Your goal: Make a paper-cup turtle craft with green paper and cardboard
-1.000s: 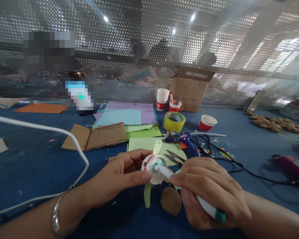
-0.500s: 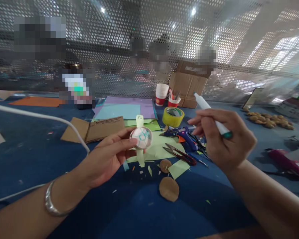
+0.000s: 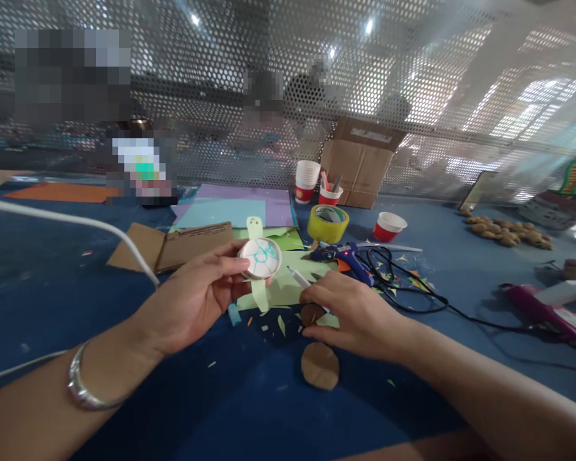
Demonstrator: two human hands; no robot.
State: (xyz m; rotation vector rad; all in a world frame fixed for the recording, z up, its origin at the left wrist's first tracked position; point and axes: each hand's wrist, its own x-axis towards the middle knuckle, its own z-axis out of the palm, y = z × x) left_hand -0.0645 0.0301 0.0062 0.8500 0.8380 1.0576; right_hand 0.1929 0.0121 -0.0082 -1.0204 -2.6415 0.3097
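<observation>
In my left hand (image 3: 192,301) is a small paper turtle (image 3: 262,259), gripped between thumb and fingers. Its round white shell, which looks like a paper cup base, carries green lines, and its pale green paper head has a drawn face. A white marker pen (image 3: 298,277) passes under the fingers of my right hand (image 3: 345,310), its tip pointing away and left. The right thumb and fingers are low over the table, around a small brown cardboard disc (image 3: 312,314). Nearer to me lies a larger cardboard disc (image 3: 320,366). The scissors are mostly hidden behind the right hand.
A blue glue gun (image 3: 348,259) with a black cable lies beyond my right hand. Yellow tape (image 3: 328,223), paper cups (image 3: 307,181), a red-and-white cup (image 3: 390,226) and coloured paper (image 3: 228,214) stand or lie further back. Folded cardboard (image 3: 192,244) and a white cable (image 3: 100,221) are left.
My right hand has come down and left with the marker pen, from raised at the right to low over the small disc. My left hand still holds the turtle. The red-and-white cup is uncovered.
</observation>
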